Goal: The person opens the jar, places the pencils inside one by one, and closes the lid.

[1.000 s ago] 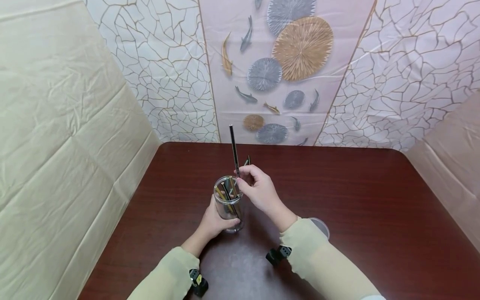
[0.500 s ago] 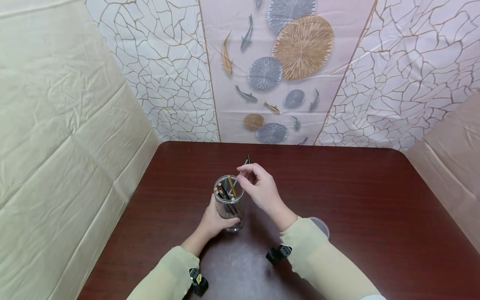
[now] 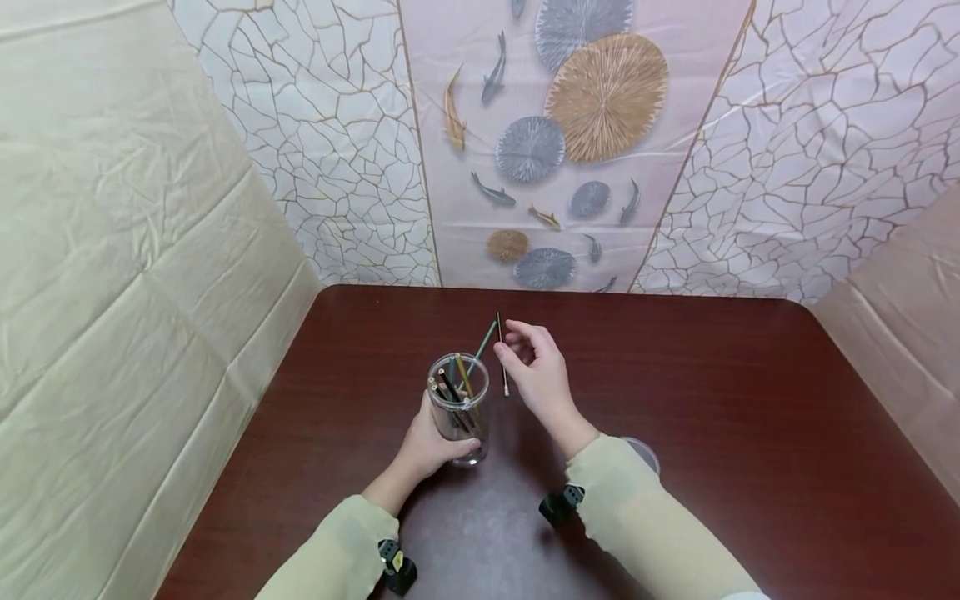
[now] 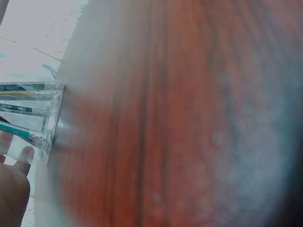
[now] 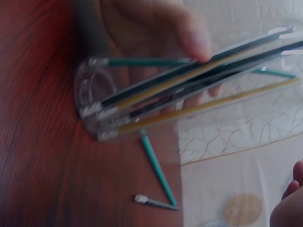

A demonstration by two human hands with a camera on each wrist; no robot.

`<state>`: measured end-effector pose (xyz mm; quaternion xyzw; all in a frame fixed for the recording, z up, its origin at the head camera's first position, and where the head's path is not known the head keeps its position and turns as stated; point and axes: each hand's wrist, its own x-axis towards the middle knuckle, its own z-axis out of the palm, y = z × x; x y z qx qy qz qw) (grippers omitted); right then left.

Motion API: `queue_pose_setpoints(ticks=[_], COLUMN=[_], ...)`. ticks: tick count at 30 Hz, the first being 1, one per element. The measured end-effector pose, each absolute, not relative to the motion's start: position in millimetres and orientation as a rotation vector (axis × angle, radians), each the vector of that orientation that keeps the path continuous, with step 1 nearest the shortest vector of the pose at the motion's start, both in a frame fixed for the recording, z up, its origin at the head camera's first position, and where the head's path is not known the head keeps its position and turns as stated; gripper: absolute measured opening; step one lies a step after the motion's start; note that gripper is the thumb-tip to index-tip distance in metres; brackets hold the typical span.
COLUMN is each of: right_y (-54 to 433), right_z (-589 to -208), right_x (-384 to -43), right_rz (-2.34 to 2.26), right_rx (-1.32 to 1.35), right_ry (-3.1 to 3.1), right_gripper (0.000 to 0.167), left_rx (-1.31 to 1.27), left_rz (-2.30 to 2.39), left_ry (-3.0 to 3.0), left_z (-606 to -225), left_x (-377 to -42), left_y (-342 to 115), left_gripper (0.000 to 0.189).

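My left hand (image 3: 438, 437) grips a clear jar (image 3: 480, 417) that stands upright on the table, thumb across its near side. Several black, yellow and green pencils (image 5: 208, 106) lean inside it, white-tipped ends down in the right wrist view. Just right of the jar, my right hand (image 3: 543, 371) hovers with loosely bent fingers and nothing between them. Its fingertips are close beside a black pencil (image 3: 503, 367) lying on the table. A green pencil (image 3: 487, 340) lies slanted behind the jar, its far end near the black one's.
A round clear lid (image 3: 643, 454) lies on the dark red table (image 3: 720, 375), partly hidden by the right sleeve. Patterned cloth (image 3: 360, 150) hangs behind the table's far edge, and pale cloth (image 3: 150, 292) rises along the left side.
The black pencil held by my right hand has gone down into the jar and been let go. My right hand has then moved right, off the rim, toward the pencils on the table.
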<state>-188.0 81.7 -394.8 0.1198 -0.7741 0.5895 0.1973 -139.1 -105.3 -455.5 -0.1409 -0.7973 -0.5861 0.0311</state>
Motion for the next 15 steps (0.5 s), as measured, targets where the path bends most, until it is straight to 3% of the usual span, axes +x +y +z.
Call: queue_pose_setpoints(ticks=[5, 15], right_y=[85, 101], right_z=[-410, -430], right_x=[-200, -227], right_rz=[1.552, 1.405], right_rx=[0.231, 0.061], right_ry=[-2.218, -2.424], right_gripper=[0.040, 0.050], left_rx=[-0.399, -0.486], left_rz=[-1.808, -1.792], left_ry=[-2.461, -2.426], left_z=[-479, -485], left_x=[-147, -153], left_y=[-109, -109], left_gripper=[0.087, 0.086])
